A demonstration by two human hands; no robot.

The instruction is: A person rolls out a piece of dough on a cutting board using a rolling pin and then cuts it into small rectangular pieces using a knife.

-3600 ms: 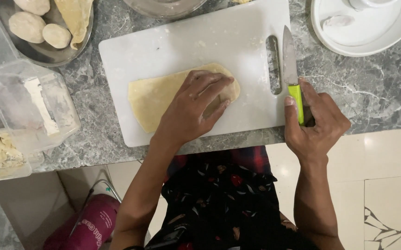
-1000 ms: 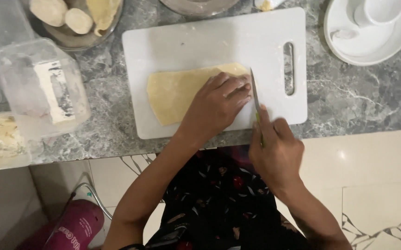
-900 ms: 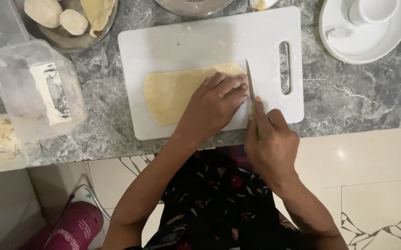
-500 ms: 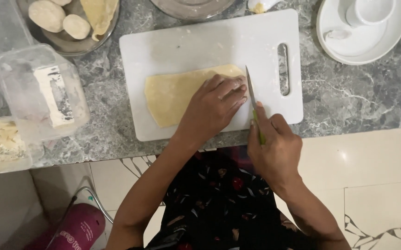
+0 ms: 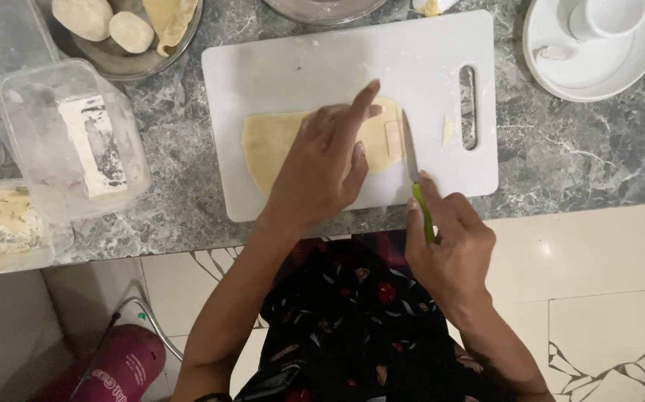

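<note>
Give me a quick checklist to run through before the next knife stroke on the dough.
1. Left hand pressing the dough sheet: ok, palm and fingers lie flat on it.
2. Left fingertips clear of the blade: cannot tell, they sit very close to the knife.
3. Right hand gripping the green handle: ok.
4. Blade over the dough's right edge: ok.
5. Cut scrap out of the way: ok, it lies apart on the cutting board.
6. Board fully on the counter: ok.
</note>
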